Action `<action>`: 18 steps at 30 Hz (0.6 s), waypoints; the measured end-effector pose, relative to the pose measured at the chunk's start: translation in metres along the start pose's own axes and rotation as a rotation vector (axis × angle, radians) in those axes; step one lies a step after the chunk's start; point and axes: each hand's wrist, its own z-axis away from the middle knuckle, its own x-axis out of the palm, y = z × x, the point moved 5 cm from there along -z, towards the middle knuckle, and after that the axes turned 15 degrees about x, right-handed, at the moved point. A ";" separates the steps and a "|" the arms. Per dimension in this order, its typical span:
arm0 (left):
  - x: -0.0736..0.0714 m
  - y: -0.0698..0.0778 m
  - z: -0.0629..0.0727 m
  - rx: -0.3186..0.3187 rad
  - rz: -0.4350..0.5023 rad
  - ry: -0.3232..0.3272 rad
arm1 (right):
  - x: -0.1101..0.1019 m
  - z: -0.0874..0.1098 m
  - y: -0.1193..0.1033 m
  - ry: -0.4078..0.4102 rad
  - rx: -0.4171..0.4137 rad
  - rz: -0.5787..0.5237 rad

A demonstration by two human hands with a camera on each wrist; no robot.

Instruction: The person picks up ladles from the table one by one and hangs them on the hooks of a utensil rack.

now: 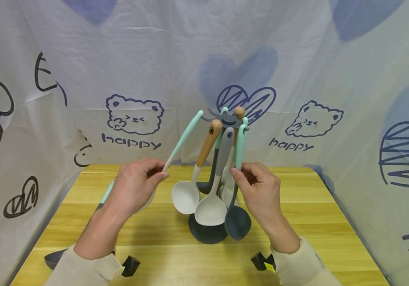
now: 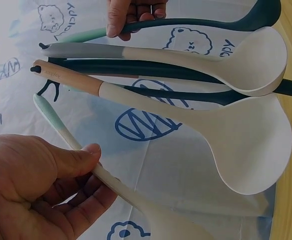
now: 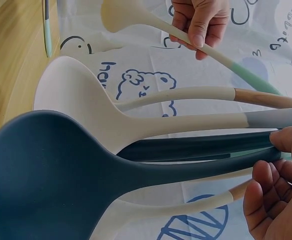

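Note:
My left hand [image 1: 136,188] pinches the handle of a white ladle [image 3: 123,15] with a mint grip, left of the utensil stand [image 1: 208,235]. The grip's tip is beside one of the stand's hooks; I cannot tell if they touch. My right hand [image 1: 261,190] pinches a dark ladle [image 1: 238,224] with a mint grip, hanging at the stand's right. Between the hands hang a white ladle with a grey grip [image 1: 210,210] and a white ladle with a tan grip [image 1: 185,197]. More utensils hang behind, partly hidden.
A dark utensil [image 1: 55,259] with a mint handle lies on the wooden table [image 1: 168,262] at the left, partly behind my left arm. White cloth [image 1: 183,47] with printed bears and hearts encloses the table's back and sides.

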 end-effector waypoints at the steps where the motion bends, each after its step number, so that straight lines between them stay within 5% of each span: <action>1: 0.000 0.000 0.000 -0.003 0.001 -0.004 | 0.000 0.000 0.000 0.000 0.000 0.000; 18: 0.010 0.007 -0.004 0.076 -0.094 0.071 | 0.000 0.001 0.002 0.007 -0.029 -0.010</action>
